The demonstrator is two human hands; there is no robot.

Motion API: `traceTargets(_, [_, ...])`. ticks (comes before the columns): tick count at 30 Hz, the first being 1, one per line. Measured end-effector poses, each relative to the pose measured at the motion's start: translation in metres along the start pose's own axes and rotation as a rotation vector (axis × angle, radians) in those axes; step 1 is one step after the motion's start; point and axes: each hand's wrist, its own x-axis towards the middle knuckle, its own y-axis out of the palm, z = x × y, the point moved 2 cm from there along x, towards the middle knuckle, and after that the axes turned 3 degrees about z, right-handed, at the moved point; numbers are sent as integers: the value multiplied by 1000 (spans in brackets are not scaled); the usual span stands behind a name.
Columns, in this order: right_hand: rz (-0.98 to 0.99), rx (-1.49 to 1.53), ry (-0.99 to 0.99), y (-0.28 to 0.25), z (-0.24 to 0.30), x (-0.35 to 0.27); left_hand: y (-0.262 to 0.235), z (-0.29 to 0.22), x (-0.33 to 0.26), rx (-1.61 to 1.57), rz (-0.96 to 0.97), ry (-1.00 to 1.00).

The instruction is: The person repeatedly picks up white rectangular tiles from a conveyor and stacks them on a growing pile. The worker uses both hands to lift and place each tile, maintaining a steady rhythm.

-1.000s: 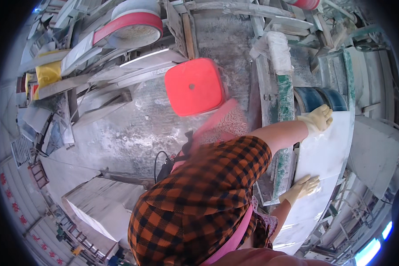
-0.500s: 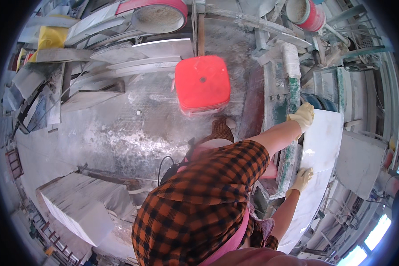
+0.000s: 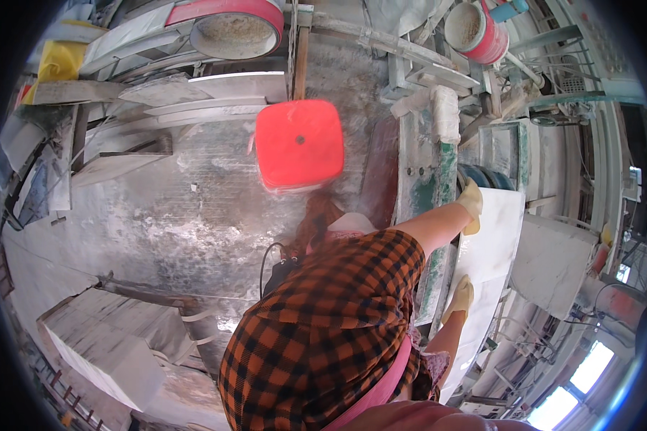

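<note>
Reaching both arms over the bench (image 3: 446,169) to the white slab (image 3: 490,226), hands apart along its near edge. Slab lies lengthwise on the bench, just inside the green rail; a thin line crosses it around mid-length, can't tell if that's a joint.

My left hand (image 3: 471,208), in a pale glove, is at the slab's near corner, roller end. Seen edge-on, fingers look close together; can't tell how far open it is or whether it grips the edge. Blue rollers (image 3: 476,174) sit just past that end of the slab, partly behind the glove.

My right hand (image 3: 459,296), same kind of glove, is on the slab's near edge farther down, close to the thin line. Glove is narrow from this angle; can't tell how far the fingers spread or if they hold anything.

Wrapped bundle (image 3: 446,115) lies at the bench's roller-end corner, near side. Grey panel (image 3: 553,258) stands beyond the slab's far edge. Red stool (image 3: 303,156) stands on the floor (image 3: 172,230), well apart from the bench, with a reddish board (image 3: 381,169) between them. Red bucket (image 3: 492,44) sits beyond the roller end.
</note>
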Motion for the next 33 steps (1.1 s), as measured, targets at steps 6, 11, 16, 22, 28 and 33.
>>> traceTargets(6, [187, 67, 32, -18, 34, -14, 19, 3, 13, 167, -27, 104])
traceTargets(11, [203, 72, 41, -25, 51, -28, 28, 6, 21, 61, -83, 117])
traceTargets(16, [215, 56, 54, -28, 51, -31, 33, 1, 33, 143, 8, 91])
traceTargets(22, [236, 40, 62, -30, 52, -34, 45, -1, 55, 133, 46, 49])
traceTargets(28, [238, 28, 44, -34, 58, -31, 45, -2, 56, 282, 276, 102])
traceTargets(33, [234, 15, -1, -32, 59, -23, 48, 3, 59, 164, -47, -52])
